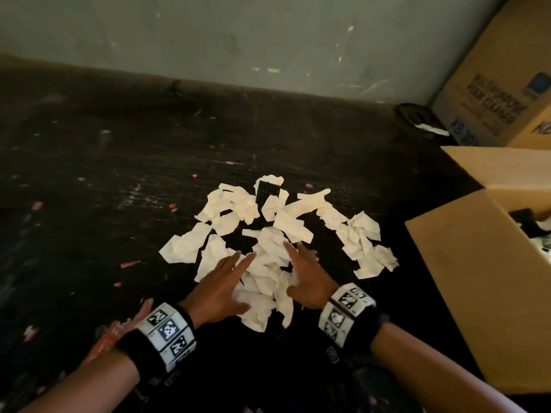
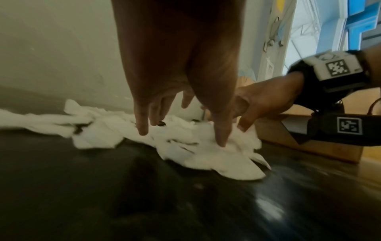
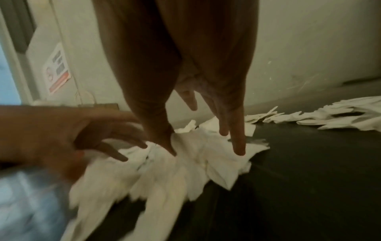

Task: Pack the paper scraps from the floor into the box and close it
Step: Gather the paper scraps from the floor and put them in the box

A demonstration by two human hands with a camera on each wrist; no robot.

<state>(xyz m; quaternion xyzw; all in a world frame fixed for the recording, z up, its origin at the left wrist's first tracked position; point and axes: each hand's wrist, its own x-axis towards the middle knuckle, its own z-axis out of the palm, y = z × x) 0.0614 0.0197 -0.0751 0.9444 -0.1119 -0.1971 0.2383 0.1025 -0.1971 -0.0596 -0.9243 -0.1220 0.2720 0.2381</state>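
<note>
1. On the dark floor (image 1: 89, 174), the left hand (image 1: 219, 286) and the right hand (image 1: 310, 278) rest with spread, nearly straight fingers on the near clump of paper scraps (image 1: 268, 281).
2. The scraps are white and crumpled, scattered in a loose pile.
3. The open cardboard box (image 1: 465, 281) stands at the right, near the pile.

Dark floor (image 1: 89, 174), heap of white paper scraps (image 1: 268, 234), open cardboard box (image 1: 477, 278), printed carton (image 1: 507, 99)

Both hands (image 1: 262, 281) amid paper scraps (image 1: 286, 222)
</note>
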